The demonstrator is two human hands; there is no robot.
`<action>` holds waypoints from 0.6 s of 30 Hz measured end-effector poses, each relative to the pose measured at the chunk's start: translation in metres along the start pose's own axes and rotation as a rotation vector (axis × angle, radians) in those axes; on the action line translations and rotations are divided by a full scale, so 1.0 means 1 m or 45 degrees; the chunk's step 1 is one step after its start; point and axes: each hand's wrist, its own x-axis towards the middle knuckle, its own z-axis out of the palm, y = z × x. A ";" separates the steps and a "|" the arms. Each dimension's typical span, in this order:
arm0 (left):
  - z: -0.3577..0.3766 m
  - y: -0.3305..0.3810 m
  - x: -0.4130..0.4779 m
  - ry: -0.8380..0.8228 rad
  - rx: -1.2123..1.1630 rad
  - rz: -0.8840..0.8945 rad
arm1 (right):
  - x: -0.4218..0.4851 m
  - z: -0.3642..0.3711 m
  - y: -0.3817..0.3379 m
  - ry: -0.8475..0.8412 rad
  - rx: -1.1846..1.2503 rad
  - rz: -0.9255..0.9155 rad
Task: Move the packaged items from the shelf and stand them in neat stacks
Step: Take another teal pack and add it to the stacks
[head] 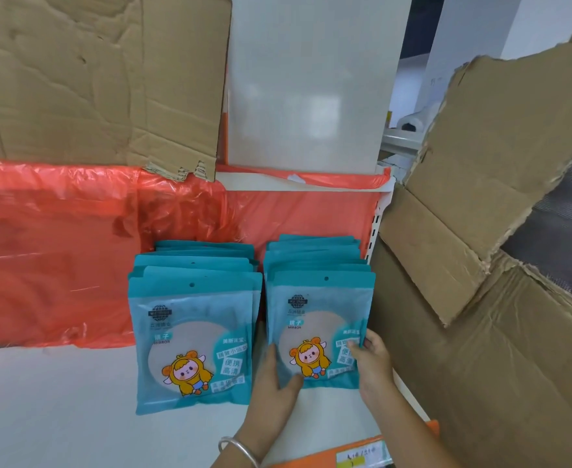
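— Where were the mirror packs?
— Standing in two rows on the white shelf [58, 400], low in the frame. The left stack [193, 336] stood alone, and both hands were on the right stack [316, 312].
— How firm was the hold?
— The left hand [271, 376] clasped the lower left corner, thumb across the front and fingers straight up the side. The right hand [374, 361] curled its fingers round the right edge. I couldn't see how many packs they held.
— How would they handle?
— Probably light singly, with a glossy, slippery pouch over a stiff disc. It was likely glass, so no dropping. I'd grip low on both side edges, where the disc stiffens the pouch.
— Anything in the way?
— Torn cardboard [480, 282] crowded the right of the frame, just beside the right hand. The orange plastic sheet [58, 251] hung behind the stacks, loose enough to snag. Another cardboard sheet [92, 79] leaned at upper left.
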 end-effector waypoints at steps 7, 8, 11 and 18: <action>-0.003 -0.007 -0.012 0.027 0.032 0.001 | -0.003 0.003 0.012 0.170 -0.494 -0.171; -0.004 -0.009 -0.015 0.033 0.030 -0.012 | -0.006 0.003 0.014 0.198 -0.574 -0.185; -0.010 -0.015 -0.027 0.068 0.033 -0.057 | -0.019 0.004 0.025 0.212 -0.711 -0.242; -0.036 -0.025 -0.073 0.207 -0.048 -0.141 | -0.070 0.022 0.045 0.143 -0.850 -0.313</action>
